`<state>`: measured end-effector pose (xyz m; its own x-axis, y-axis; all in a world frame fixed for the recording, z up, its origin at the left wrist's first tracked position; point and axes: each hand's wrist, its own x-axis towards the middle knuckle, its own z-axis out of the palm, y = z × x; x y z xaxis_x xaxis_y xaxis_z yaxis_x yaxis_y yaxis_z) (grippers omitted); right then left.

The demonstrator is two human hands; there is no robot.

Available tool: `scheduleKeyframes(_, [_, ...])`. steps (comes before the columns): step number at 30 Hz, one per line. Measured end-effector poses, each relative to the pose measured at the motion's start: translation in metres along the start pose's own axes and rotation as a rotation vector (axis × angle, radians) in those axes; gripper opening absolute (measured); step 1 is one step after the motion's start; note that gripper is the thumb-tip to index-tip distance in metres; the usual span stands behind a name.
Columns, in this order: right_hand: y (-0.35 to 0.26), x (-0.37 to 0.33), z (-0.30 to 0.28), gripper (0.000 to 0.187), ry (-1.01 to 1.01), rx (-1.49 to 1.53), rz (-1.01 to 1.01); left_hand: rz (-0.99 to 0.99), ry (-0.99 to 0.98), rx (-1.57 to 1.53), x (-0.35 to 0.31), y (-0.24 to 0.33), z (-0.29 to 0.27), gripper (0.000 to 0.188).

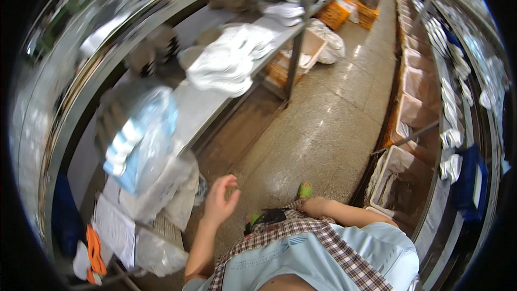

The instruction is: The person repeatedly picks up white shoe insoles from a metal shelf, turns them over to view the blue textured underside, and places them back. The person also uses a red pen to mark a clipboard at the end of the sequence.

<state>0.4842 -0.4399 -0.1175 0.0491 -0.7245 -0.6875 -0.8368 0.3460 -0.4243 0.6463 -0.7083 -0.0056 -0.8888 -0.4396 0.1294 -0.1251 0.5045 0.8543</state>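
Note:
My left hand (219,200) is raised over the walkway beside the left-hand shelving. Its fingers are loosely bent, the thumb stands apart, and nothing shows in it. My right hand (312,206) hangs low by the checked apron (344,242), above a green sandal (305,189); its fingers are mostly hidden. Closest to the left hand are a clear plastic bag holding pale blue and white goods (142,140) and a whitish sack (183,188). Farther along the grey shelf (207,102) lies a stack of flat white sole-shaped pieces (231,59).
Pale lined bins (417,108) run along the right side under a rack with white pieces and a dark blue box (471,183). Orange crates (334,15) and a white sack (326,43) stand up the aisle. Lower left are printed sheets (114,229) and an orange item (95,250).

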Motion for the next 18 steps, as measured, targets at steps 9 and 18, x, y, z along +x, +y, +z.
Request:
scheduleKeyframes(9, [0.183,-0.096,-0.001,0.026,0.546,0.164,0.172,0.295,-0.905,0.335,0.142,0.044,0.242,0.05])
scheduleKeyframes(18, [0.331,-0.139,-0.022,0.033,0.606,0.477,0.272,0.103,-1.274,0.441,0.306,0.015,0.397,0.052])
